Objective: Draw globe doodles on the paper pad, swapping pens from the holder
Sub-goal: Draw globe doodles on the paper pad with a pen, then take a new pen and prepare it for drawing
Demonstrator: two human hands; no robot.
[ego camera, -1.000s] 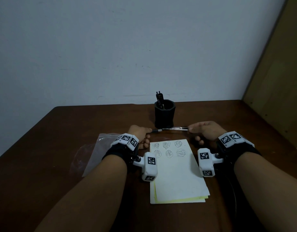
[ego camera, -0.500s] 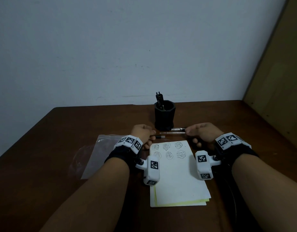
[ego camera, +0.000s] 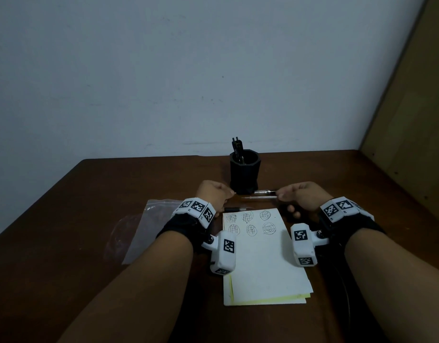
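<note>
The pen is pinched at its rear end by the right hand, long axis crosswise, tip toward the left hand, which seems curled round a dark cap; the paper pad lies just on the near side of the tip.

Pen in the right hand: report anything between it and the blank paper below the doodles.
Nothing visible. The right hand holds the pen beyond the far edge of the pad, whose blank part below the doodles lies uncovered.
</note>
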